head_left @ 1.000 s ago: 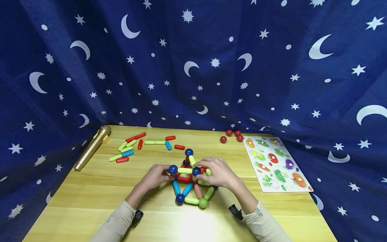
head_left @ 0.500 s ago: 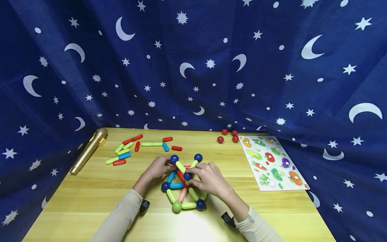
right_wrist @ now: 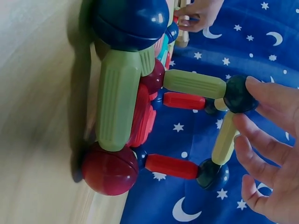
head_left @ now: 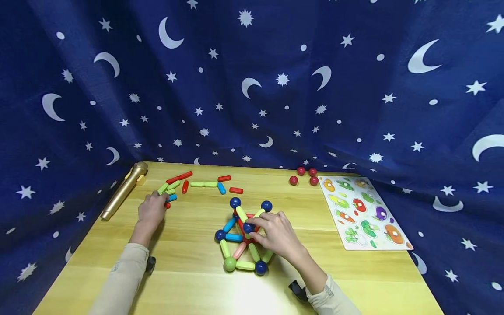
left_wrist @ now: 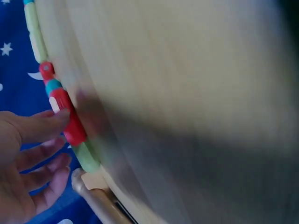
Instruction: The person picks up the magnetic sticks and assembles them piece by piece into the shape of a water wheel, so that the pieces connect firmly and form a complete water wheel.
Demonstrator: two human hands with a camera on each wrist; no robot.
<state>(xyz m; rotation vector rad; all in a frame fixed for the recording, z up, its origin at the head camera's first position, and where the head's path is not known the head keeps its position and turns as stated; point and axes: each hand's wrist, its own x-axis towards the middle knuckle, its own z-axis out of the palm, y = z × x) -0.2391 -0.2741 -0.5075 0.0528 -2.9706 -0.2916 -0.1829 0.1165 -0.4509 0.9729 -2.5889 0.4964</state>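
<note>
My right hand (head_left: 277,234) pinches a dark blue ball (right_wrist: 240,94) at the top of a structure of magnetic rods and balls. Pale green rods run from that ball, and red rods (right_wrist: 172,166) lead to further balls. Low on the structure's near side are a green ball (head_left: 230,264) and a blue ball (head_left: 260,267). My left hand (head_left: 151,214) is over the loose magnetic rods at the back left, partly covering them. In the left wrist view its fingers are spread and loosely bent, with the thumb beside a red rod (left_wrist: 74,128); contact is unclear.
A gold toy microphone (head_left: 124,191) lies at the left edge. More loose rods (head_left: 204,184) are along the back. Several red balls (head_left: 293,180) sit at the back right, beside a vegetable puzzle board (head_left: 338,218). A star-patterned curtain (head_left: 252,122) hangs behind the table (head_left: 189,280).
The structure has been turned between the hands. My left hand has let go of it and moved left to the loose rods. My right hand stays at the top ball.
</note>
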